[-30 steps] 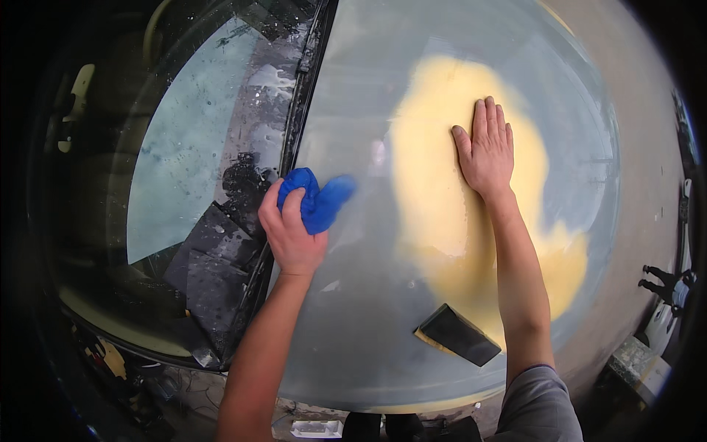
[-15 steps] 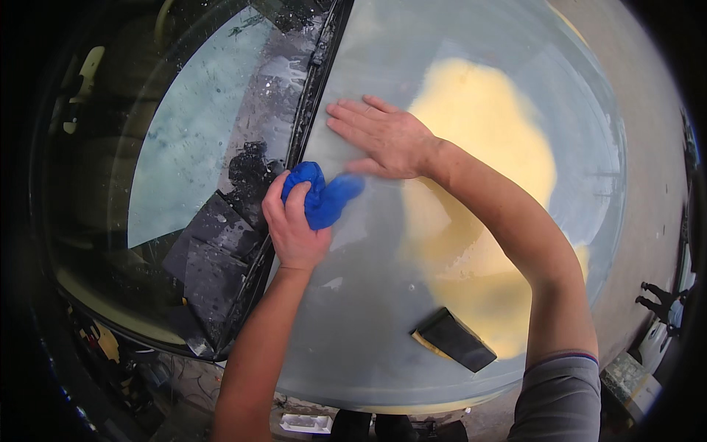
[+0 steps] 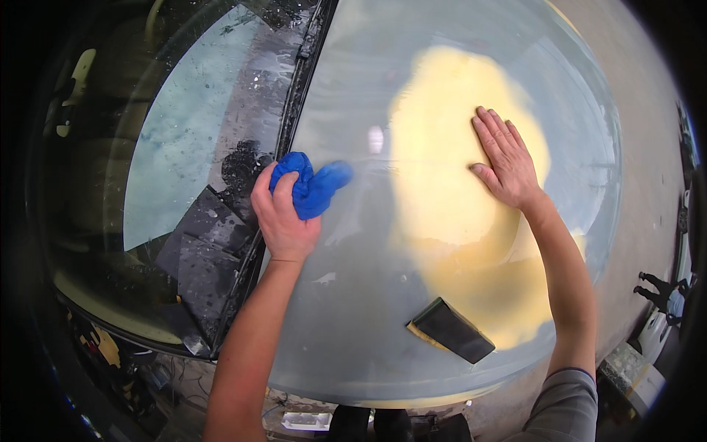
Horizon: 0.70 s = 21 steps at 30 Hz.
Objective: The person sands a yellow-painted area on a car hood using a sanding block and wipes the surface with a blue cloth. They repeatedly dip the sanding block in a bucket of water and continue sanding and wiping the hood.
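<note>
My left hand (image 3: 286, 221) grips a crumpled blue cloth (image 3: 313, 193) at the hood's edge beside the windscreen. My right hand (image 3: 512, 163) lies flat on the pale yellow patch (image 3: 431, 110) of the grey car hood (image 3: 346, 295), fingers stretched out and pointing up and slightly left. A black sanding block (image 3: 451, 328) with a yellowish underside rests on the hood below the patch, between my forearms.
The dark windscreen (image 3: 88, 191) fills the left, with wet dark sheets (image 3: 206, 265) lying on it. Past the hood's right edge are a grey floor (image 3: 633, 147), a standing person (image 3: 663, 295) and a worn box-like object (image 3: 630, 368). A white tray (image 3: 309, 420) shows at the bottom.
My right hand moved left to the grey area near the windscreen, then swung back right onto the yellow patch. My left hand keeps its hold on the cloth.
</note>
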Tool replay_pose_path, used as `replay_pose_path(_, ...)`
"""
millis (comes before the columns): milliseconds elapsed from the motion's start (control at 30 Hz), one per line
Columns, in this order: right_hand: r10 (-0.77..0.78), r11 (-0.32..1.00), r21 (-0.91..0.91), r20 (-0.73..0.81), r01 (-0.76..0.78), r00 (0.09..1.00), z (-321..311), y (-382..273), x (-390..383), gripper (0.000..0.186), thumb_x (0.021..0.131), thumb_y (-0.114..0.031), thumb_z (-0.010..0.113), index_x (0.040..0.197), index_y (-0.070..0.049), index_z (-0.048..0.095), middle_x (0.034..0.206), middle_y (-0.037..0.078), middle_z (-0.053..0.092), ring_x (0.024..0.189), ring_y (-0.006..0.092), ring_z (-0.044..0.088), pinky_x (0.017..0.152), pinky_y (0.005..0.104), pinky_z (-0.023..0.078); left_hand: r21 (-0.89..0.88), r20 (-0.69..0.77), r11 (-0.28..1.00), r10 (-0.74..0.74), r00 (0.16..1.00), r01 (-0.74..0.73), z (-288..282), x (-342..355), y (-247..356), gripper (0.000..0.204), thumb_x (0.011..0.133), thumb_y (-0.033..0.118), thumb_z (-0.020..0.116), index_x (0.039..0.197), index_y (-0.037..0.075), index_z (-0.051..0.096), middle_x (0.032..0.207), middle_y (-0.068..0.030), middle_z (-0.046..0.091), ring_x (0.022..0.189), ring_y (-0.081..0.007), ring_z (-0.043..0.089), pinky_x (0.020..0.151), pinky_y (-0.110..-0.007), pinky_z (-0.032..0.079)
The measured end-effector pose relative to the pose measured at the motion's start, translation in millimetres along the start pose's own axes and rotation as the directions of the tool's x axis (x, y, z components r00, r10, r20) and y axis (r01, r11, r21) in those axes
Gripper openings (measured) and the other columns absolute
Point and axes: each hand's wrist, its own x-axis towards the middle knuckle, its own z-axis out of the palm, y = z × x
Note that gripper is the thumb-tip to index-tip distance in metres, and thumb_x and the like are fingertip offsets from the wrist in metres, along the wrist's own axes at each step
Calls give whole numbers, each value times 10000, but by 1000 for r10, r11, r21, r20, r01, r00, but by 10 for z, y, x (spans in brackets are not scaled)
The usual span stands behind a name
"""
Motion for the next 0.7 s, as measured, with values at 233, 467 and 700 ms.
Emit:
replay_pose_path(233,451,892,120,-199,-435,870,340,-1375,539,877,1125,-530,616,1736,68,418,1829,266,393,1721,442,317,1399,580,234,-61,-10,997,-55,998,54,5,-44,-8,614,915,144,859,1476,115,610,1548,-237,556,1391,-501,578,1178,-590,487)
replay_pose_path(467,156,988,58,-225,-146,962,453,-2671,1300,912,1102,-615,596,1739,22,453,1834,203,421,1733,356,329,1419,540,227,-174,-48,977,-131,990,121,66,-34,-52,603,934,116,816,1497,87,600,1541,-257,544,1397,-526,594,1187,-573,507)
replay_pose_path(700,350,935,123,-180,-331,919,281,-1571,301,857,1123,-535,617,1744,22,423,1841,216,402,1715,403,349,1388,570,270,-134,-42,985,-113,993,107,29,-21,-69,607,940,130,823,1503,80,600,1558,-247,529,1405,-520,590,1185,-566,511)
